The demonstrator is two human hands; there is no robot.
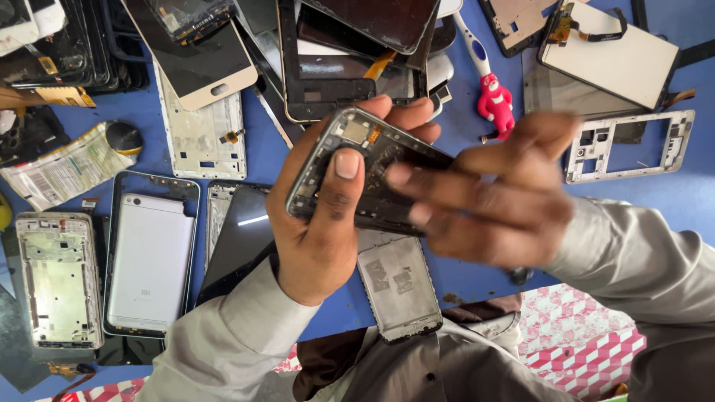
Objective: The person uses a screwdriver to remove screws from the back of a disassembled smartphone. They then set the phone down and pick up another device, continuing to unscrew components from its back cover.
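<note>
My left hand (324, 223) grips an opened phone frame (365, 160), dark with a grey rim and bare circuit parts showing, held up over the blue table. Its thumb presses across the frame's inner face. My right hand (491, 201) is blurred with motion; its fingers lie over the right end of the same frame, touching it. Both arms wear light grey sleeves. The lower right part of the frame is hidden behind the right fingers.
Phone parts cover the blue table (693, 193): a silver back cover (149, 260), a metal mid-frame (59, 279), a white frame (629, 145), a pile of screens (350, 52), a small board (398, 286) under my hands, and a red-and-white toothbrush (488, 82).
</note>
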